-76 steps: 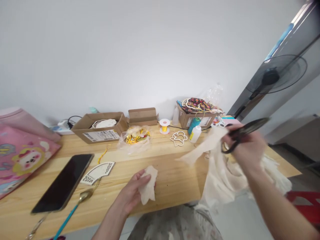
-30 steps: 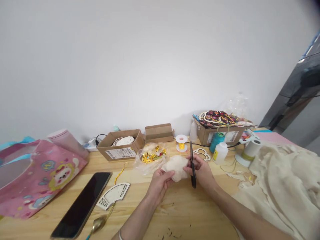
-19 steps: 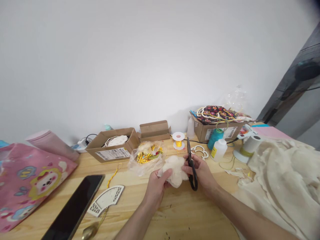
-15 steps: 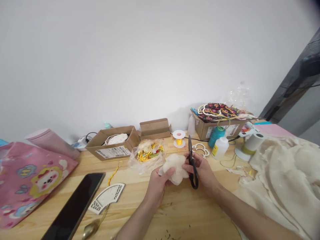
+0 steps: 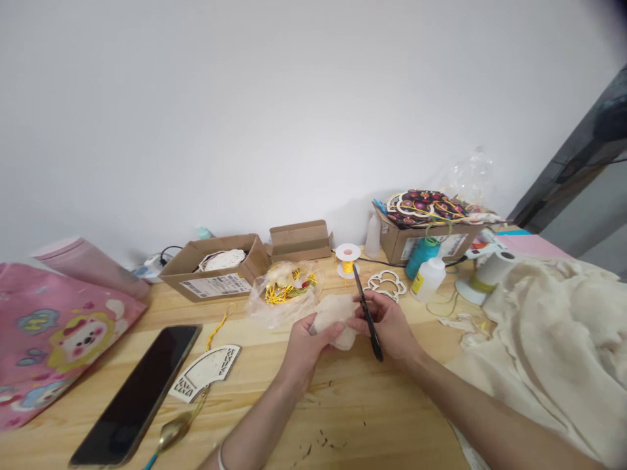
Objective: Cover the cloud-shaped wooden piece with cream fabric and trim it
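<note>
One cloth (image 5: pixel 333 312), pale: above the table (image 5: pixel 392 418), between left hand (image 5: pixel 304 346) and right hand (image 5: pixel 390 326). The left hand pinches its near left side, thumb on top. The right hand grips scissors (image 5: pixel 371 331), fingertips at the cloth's right edge; long axis pointing away, tips leaning left.

Black phone (image 5: pixel 137 395), pink bag (image 5: pixel 66 346) (cartoon-printed), 2 labelled boxes (image 5: pixel 215 285)

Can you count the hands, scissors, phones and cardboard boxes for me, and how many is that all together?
Hands: 2, the left hand and the right hand
Scissors: 1 pair
Phone: 1
Cardboard boxes: 3, the left box, the middle box and the right box
Total: 7
</note>
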Demonstrator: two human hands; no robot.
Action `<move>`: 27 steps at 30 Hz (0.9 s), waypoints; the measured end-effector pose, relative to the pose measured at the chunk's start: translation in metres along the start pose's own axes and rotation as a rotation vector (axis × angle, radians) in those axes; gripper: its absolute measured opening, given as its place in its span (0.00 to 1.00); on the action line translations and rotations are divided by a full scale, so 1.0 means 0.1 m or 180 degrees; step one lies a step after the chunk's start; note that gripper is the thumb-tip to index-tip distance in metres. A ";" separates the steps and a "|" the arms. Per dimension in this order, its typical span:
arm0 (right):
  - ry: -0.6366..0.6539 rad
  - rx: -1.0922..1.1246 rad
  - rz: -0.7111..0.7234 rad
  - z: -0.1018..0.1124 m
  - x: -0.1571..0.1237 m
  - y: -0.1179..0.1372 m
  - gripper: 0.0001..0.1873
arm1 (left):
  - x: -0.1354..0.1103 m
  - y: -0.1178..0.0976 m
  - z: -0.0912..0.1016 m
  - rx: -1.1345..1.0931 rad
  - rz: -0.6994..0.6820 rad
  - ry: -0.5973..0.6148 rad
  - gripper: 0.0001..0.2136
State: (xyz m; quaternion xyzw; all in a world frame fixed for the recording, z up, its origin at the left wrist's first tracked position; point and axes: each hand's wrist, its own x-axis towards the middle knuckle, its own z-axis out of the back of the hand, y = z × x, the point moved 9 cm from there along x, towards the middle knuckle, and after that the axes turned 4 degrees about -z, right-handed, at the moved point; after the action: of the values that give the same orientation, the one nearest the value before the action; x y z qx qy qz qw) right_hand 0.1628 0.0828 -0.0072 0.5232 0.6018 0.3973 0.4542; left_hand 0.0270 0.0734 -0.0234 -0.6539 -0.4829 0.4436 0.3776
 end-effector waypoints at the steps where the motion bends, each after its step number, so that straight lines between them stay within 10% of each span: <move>1: -0.0007 -0.0027 0.0037 -0.01 0.00 0.01 0.24 | 0.00 0.00 0.01 0.0032 -0.0030 -0.0031 0.15; 27: -0.0128 0.0141 0.0060 -0.01 -0.05 0.05 0.22 | 0.02 -0.04 0.01 -0.0610 -0.0152 -0.0005 0.07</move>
State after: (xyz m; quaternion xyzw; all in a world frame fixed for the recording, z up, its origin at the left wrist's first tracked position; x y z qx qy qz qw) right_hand 0.1636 0.0790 -0.0014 0.5467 0.5962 0.3775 0.4507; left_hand 0.0248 0.0762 -0.0203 -0.6749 -0.5389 0.3867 0.3234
